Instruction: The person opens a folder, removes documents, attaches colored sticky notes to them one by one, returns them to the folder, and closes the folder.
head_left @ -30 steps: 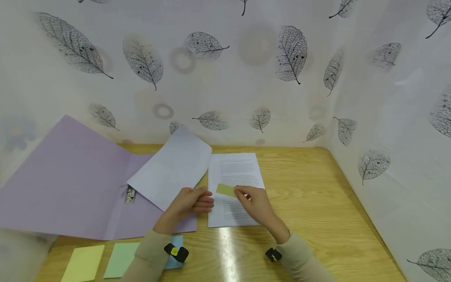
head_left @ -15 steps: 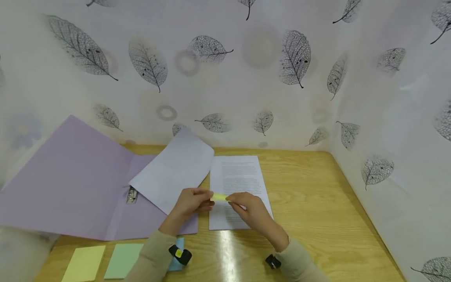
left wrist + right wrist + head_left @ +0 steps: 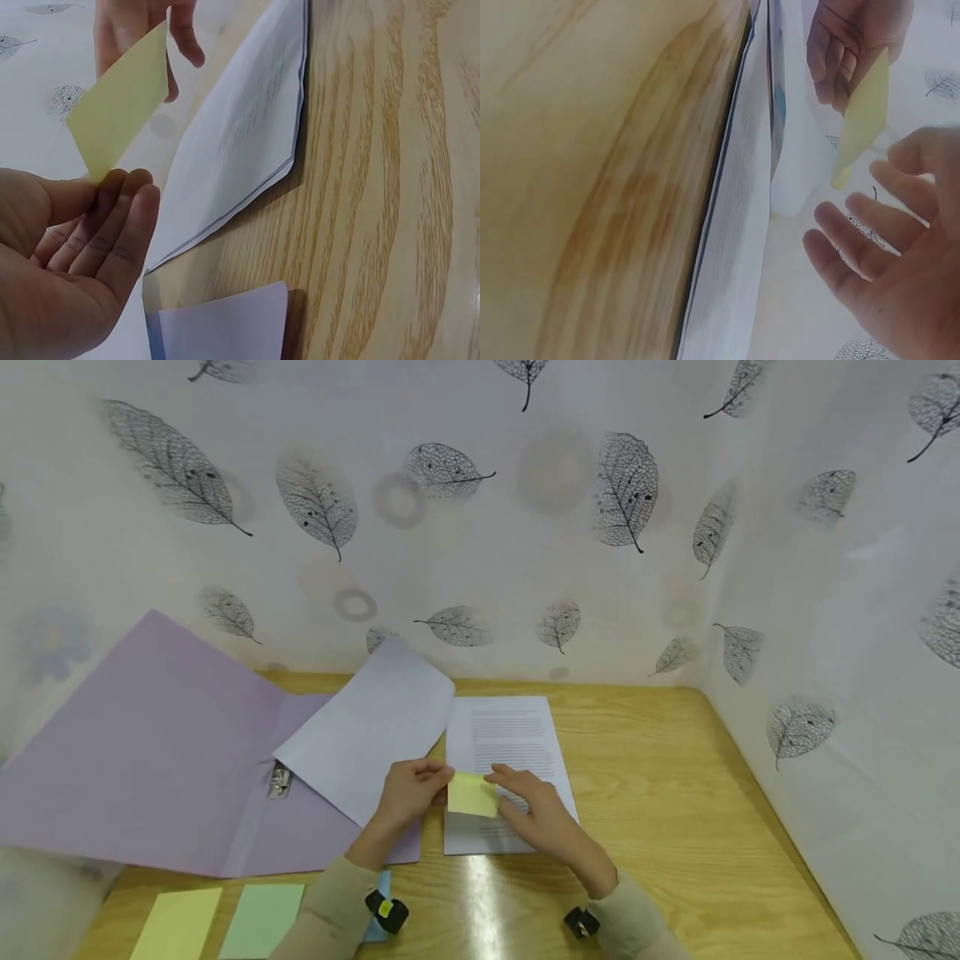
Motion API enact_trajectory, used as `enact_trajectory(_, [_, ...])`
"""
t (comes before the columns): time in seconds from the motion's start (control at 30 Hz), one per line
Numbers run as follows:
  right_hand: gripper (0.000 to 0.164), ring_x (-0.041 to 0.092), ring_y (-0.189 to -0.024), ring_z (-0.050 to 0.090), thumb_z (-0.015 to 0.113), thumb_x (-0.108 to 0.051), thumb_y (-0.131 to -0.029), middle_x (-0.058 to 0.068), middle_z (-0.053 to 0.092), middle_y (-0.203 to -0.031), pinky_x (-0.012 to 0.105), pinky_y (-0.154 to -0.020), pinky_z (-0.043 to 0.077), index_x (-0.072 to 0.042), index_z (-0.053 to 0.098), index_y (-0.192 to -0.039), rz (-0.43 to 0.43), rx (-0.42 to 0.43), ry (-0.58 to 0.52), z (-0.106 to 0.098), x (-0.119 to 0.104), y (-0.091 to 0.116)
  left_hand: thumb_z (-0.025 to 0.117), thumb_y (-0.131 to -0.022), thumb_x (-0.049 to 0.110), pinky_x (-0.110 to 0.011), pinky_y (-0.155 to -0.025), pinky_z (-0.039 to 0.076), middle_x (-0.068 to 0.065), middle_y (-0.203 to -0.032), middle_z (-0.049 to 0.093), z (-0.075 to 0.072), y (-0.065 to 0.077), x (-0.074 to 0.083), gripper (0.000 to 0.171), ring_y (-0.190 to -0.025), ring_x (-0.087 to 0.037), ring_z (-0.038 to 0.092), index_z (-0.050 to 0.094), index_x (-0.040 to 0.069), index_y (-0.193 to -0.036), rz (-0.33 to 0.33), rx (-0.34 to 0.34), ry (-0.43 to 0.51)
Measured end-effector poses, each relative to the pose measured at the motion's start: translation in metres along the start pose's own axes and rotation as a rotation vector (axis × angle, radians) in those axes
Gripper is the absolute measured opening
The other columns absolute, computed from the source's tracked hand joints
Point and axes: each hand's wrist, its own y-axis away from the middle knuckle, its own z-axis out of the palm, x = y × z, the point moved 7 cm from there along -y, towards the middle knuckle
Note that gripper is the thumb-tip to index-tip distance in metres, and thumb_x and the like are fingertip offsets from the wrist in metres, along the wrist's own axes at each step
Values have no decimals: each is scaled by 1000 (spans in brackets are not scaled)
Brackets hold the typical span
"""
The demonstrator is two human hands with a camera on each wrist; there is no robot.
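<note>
A yellow sticky note (image 3: 472,795) is held above a stack of printed sheets (image 3: 513,739) in the head view. My left hand (image 3: 405,791) pinches it by one corner between thumb and fingertips, as the left wrist view also shows. Beside the note's other edge is my right hand (image 3: 543,818). In the right wrist view the fingers of the right hand (image 3: 907,232) are spread, with a gap between them and the note (image 3: 868,116). The stack's lower part is partly hidden by the note and hands.
At the left lies an opened purple folder (image 3: 165,752) with a metal clip (image 3: 279,779); a white sheet (image 3: 375,722) slants across it. A yellow pad (image 3: 177,922), a green pad (image 3: 262,920) and a partly hidden blue pad (image 3: 377,929) sit along the front. A leaf-patterned curtain (image 3: 480,560) borders the table.
The right hand brought the sticky note to the left hand, which took hold of it. The right fingers then let go, and the note now faces upward more fully.
</note>
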Motion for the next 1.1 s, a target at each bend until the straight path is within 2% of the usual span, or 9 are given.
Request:
enact_trajectory(0.07, [32, 35, -119, 72, 67, -5, -99, 19, 70, -137, 54, -94, 63, -3, 72, -131, 17, 61, 18, -2, 2, -3, 73, -99, 9, -32, -67, 67, -21, -95, 80, 1, 0, 2, 18, -73, -21, 79, 77, -7, -105, 34, -15, -6])
enact_trajectory(0.17, [28, 33, -106, 75, 74, -6, -96, 16, 77, -123, 49, -84, 65, -4, 76, -124, 71, 121, 35, -3, 6, -8, 73, -99, 8, -30, -68, 67, -23, -95, 80, 3, 1, 5, 16, -74, -23, 80, 77, -7, -104, 78, -38, -1])
enact_trajectory(0.23, [26, 31, -101, 76, 76, -6, -94, 13, 80, -116, 48, -82, 65, -5, 78, -121, 108, 142, 39, -3, 9, -11, 73, -99, 8, -29, -68, 67, -23, -95, 80, 4, 0, 5, 16, -75, -23, 80, 77, -8, -103, 103, -46, 7])
enact_trajectory(0.43, [15, 28, -101, 77, 75, -8, -96, 8, 82, -107, 48, -84, 65, -6, 81, -110, 146, 117, 21, -2, 15, -23, 72, -100, 9, -28, -70, 67, -22, -95, 80, 5, -2, 7, 17, -78, -25, 80, 77, -7, -104, 143, -47, 17])
enact_trajectory(0.57, [12, 26, -101, 77, 72, -9, -99, 7, 82, -105, 46, -84, 65, -7, 81, -108, 154, 69, 24, -2, 20, -32, 73, -100, 10, -25, -68, 66, -19, -93, 81, 5, -5, 9, 15, -76, -22, 79, 78, -4, -102, 163, -13, -22])
enact_trajectory(0.7, [12, 26, -99, 76, 69, -7, -101, 9, 81, -103, 45, -83, 64, -6, 80, -105, 151, 52, 36, -4, 26, -46, 75, -98, 10, -24, -63, 63, -16, -88, 81, 7, -8, 20, 13, -73, -19, 77, 79, -2, -102, 271, 45, -175])
enact_trajectory(0.83, [11, 23, -92, 76, 69, -6, -100, 9, 81, -100, 35, -77, 63, -5, 80, -102, 180, 55, 53, -6, 38, -57, 77, -96, 13, -32, -67, 63, -14, -90, 81, 11, -10, 32, 22, -78, -24, 77, 78, -3, -111, 406, 98, -382])
enact_trajectory(0.97, [11, 21, -87, 73, 70, -6, -99, 11, 81, -99, 30, -72, 59, -4, 81, -101, 212, 48, 69, -4, 48, -64, 78, -97, 17, -46, -84, 65, -20, -109, 79, 17, -11, 35, 36, -97, -34, 77, 73, -4, -125, 453, 99, -546])
enact_trajectory(1.1, [11, 25, -89, 75, 70, -6, -99, 13, 81, -98, 37, -76, 62, -1, 80, -101, 213, 36, 74, -1, 52, -65, 75, -98, 21, -55, -105, 57, -25, -137, 68, 25, -11, 31, 53, -124, -44, 68, 61, -1, -144, 454, 17, -720])
